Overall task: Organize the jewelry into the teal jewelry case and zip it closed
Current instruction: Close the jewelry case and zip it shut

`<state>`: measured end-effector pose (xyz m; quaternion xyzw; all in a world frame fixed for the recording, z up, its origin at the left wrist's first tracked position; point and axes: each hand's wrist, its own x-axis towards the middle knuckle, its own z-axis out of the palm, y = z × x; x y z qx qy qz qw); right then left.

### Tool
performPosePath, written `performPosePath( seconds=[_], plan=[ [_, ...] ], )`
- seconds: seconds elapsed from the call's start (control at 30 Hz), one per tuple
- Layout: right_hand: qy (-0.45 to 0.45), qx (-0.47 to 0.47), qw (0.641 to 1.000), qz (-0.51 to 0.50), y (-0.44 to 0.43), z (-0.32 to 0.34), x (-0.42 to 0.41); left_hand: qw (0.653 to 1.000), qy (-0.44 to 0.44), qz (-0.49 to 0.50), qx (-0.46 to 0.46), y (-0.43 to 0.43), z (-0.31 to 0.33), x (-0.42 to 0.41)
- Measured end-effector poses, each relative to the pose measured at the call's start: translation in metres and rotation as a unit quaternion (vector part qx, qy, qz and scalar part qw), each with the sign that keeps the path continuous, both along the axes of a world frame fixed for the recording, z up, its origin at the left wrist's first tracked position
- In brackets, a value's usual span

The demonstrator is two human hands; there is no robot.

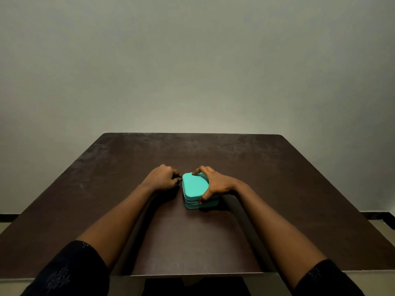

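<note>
Sleeves: dark, at the near table [277, 189] edge, bare forearms reaching forward.
Right hand [215, 184]: fingers spread over the teal jewelry case [195, 186] — thumb pressing its near side, fingertips on the far lid edge.
Left hand [163, 178]: fingers clenched just beside the case's far-left corner, seemingly pinching the zipper pull — too small to confirm.
Progress: lid down, no loose jewelry visible; zipping looks underway or nearly finished.

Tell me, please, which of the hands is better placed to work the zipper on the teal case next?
Left, most likely. The left hand is pinched at the far-left corner of the closed teal case, apparently on the zipper pull. The right hand is spread over the lid, steadying it.
</note>
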<state>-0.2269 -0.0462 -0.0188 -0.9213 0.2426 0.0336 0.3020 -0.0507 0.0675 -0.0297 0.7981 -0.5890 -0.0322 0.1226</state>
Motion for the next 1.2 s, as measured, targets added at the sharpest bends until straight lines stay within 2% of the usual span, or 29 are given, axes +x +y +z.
performPosePath(
  seconds=[0.67,0.87,1.1,1.2],
  plan=[
    [-0.062,-0.008,0.991,-0.115,0.023,-0.007,0.005,0.996,0.08,0.04,-0.03,0.048,-0.006,-0.028],
    [-0.012,-0.009,0.995,-0.096,0.023,-0.002,0.002,0.992,0.104,0.036,-0.058,0.056,-0.012,-0.041],
    [-0.006,-0.016,0.996,-0.085,0.023,0.001,0.002,0.996,0.073,0.004,-0.059,0.049,-0.014,-0.067],
    [-0.007,-0.009,0.997,-0.077,0.021,0.001,0.0,0.999,0.009,-0.017,-0.039,0.048,-0.013,-0.069]
  ],
)
